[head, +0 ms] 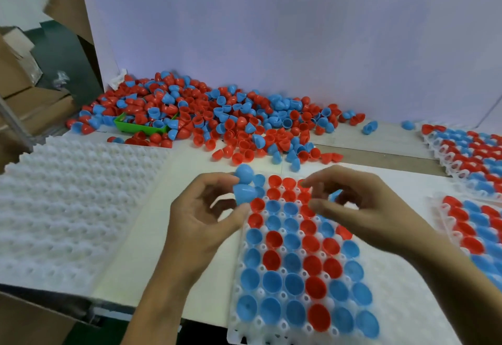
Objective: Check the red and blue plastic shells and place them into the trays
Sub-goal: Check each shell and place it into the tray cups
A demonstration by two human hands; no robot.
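Note:
A white tray (407, 314) lies in front of me, most of its cups filled with red and blue shells. My left hand (201, 217) hovers at the tray's far left corner and pinches two blue shells (244, 184) between thumb and fingertips. Over the tray's far right part, my right hand (361, 208) has its fingers curled around a blue shell (334, 195) that is mostly hidden. A big loose pile of red and blue shells (217, 116) lies along the back of the table.
A stack of empty white trays (68, 203) lies at the left. Filled trays sit at the right (467, 154) and near right (472, 225). A green bin (135, 126) is half buried in the pile. Cardboard boxes (24, 73) stand beyond the left edge; a white wall backs the table.

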